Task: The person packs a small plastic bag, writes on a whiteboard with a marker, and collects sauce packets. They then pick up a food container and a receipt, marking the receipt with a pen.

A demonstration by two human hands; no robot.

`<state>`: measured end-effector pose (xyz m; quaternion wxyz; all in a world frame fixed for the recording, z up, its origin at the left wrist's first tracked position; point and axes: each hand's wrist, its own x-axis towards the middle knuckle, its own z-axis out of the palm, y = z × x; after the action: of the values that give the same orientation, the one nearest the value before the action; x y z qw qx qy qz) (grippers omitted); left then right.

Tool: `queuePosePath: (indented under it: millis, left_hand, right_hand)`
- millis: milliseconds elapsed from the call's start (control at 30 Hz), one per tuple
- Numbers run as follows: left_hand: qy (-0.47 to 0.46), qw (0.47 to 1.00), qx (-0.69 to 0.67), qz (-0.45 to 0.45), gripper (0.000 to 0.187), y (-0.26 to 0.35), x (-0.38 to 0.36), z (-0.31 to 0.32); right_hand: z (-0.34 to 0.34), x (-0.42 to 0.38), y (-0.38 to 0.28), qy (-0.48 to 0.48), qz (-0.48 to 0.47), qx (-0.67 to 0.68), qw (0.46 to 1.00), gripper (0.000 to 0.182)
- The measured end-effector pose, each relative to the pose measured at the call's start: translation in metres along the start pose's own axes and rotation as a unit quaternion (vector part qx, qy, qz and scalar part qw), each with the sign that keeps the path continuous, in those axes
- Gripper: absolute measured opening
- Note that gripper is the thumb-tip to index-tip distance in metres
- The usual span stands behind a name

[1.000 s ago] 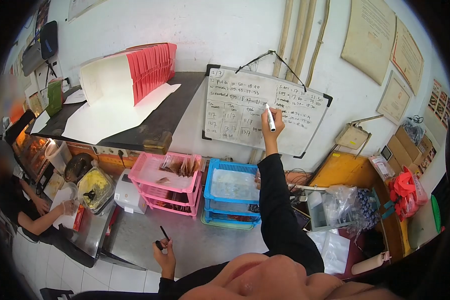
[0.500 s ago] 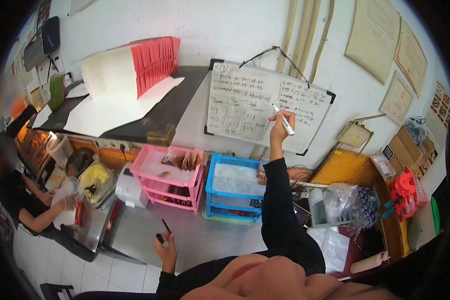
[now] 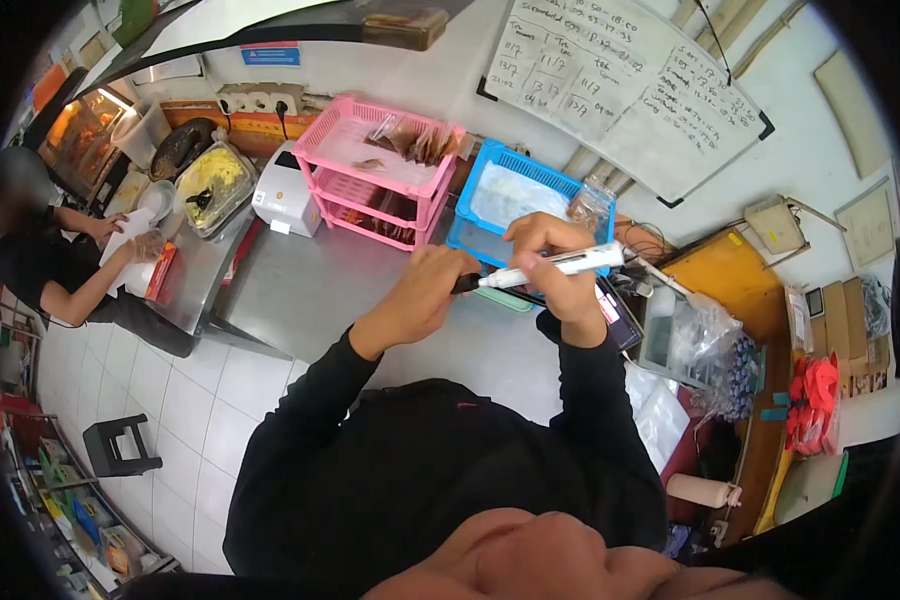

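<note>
My right hand is closed around a white marker, whose tip end points left. Closed fingers of my left hand grip a black marker cap, which sits right at the marker's tip. Both hands are in front of my chest, above the metal table. Beyond them on the wall hangs a whiteboard with handwritten dates and times. The blue plastic rack stands just behind my hands.
A pink tiered rack with small packets stands left of the blue one, beside a white machine. At far left a person works near a tub of yellow food. Plastic bags lie to the right.
My right hand has come down from the whiteboard with the marker. My left hand has risen to meet it, bringing the cap to the tip. The view has tilted downward.
</note>
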<state>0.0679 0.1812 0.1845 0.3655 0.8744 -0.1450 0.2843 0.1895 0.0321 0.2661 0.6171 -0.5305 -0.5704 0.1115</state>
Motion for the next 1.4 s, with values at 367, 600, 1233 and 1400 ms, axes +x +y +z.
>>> queuePosePath:
  millis: [367,600,1233,1400]
  left_hand:
    - [-0.045,0.999,0.009,-0.004,0.028,0.021,-0.014,-0.001]
    - [-0.074,0.996,0.012,0.055,0.033,0.001,-0.038,0.042]
    - [-0.204,0.969,0.0,-0.142,0.039,0.009,-0.049,0.119]
    - [-0.148,0.959,-0.036,-0.237,0.029,0.008,-0.069,0.114]
  right_hand:
    - [-0.005,-0.005,-0.019,-0.096,-0.016,-0.127,0.987,0.021]
    - [0.013,-0.03,-0.002,-0.263,-0.018,-0.183,0.947,0.013]
    - [-0.188,-0.242,0.052,0.39,0.269,-0.443,0.761,0.025]
    - [-0.314,-0.359,0.125,0.342,0.525,-0.562,0.541,0.055]
